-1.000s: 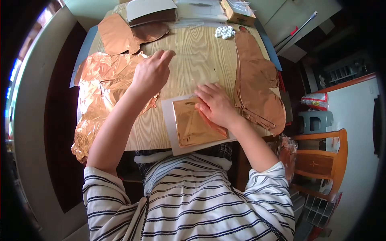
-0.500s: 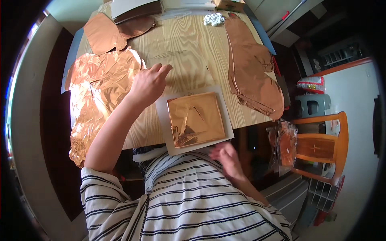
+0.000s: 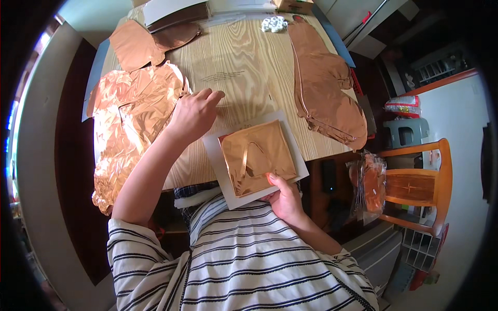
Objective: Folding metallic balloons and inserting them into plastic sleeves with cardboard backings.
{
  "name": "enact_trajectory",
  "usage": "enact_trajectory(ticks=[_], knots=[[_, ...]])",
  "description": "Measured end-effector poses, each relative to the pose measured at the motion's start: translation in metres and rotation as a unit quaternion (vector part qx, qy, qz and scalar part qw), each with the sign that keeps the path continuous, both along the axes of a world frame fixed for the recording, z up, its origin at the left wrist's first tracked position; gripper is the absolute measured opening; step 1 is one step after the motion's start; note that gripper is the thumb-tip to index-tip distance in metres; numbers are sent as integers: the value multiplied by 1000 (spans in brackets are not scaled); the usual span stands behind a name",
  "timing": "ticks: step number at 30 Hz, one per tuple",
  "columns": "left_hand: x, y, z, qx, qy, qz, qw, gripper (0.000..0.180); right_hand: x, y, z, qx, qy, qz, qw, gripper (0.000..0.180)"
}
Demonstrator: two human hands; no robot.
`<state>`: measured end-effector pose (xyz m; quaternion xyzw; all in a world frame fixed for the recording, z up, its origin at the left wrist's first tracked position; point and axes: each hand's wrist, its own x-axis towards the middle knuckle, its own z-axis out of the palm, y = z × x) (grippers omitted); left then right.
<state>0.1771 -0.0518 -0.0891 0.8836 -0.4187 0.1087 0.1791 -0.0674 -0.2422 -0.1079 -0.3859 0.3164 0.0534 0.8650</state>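
Observation:
At the near edge of the table, a folded square of shiny copper-coloured foil lies on a white sheet. My right hand grips their near edge, thumb on top of the foil and the fingers out of sight underneath. My left hand is over the tabletop, beyond the square's upper left corner. Its fingers are curled closed, and whatever may be in them is hidden. Beside this hand and forearm spreads a large crinkled sheet of copper foil, seemingly a flat foil balloon.
More flat copper foil shapes lie at the far left, and a long one runs down the right side. A cluster of small white pieces sits at the back. A wooden chair with plastic-wrapped copper foil stands at the right.
My right hand has come up from below the table edge and taken hold of the foil square and white sheet, which now tilt slightly. My left hand has barely shifted.

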Motion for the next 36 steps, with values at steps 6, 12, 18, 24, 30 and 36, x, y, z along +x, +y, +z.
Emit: enact_trajectory(ticks=[6,12,18,24,30,36], knots=[[-5,-3,5,7,-15,-11,1000,17,-16,-10,-12,-218,-71,18,973,27],[-12,-3,10,13,30,-11,999,7,-21,-26,20,-168,-115,48,978,21],[-28,-10,22,6,109,-17,994,7,3,-18,-4,-50,-83,104,990,28],[-32,-4,26,16,157,-34,987,8,5,-12,-5,-163,-128,-5,978,17],[-30,-2,36,61,164,-53,983,10,-5,-5,-9,-275,-146,16,950,14],[-40,-12,46,79,198,-60,975,9,-2,11,-6,-278,-156,-21,948,12]])
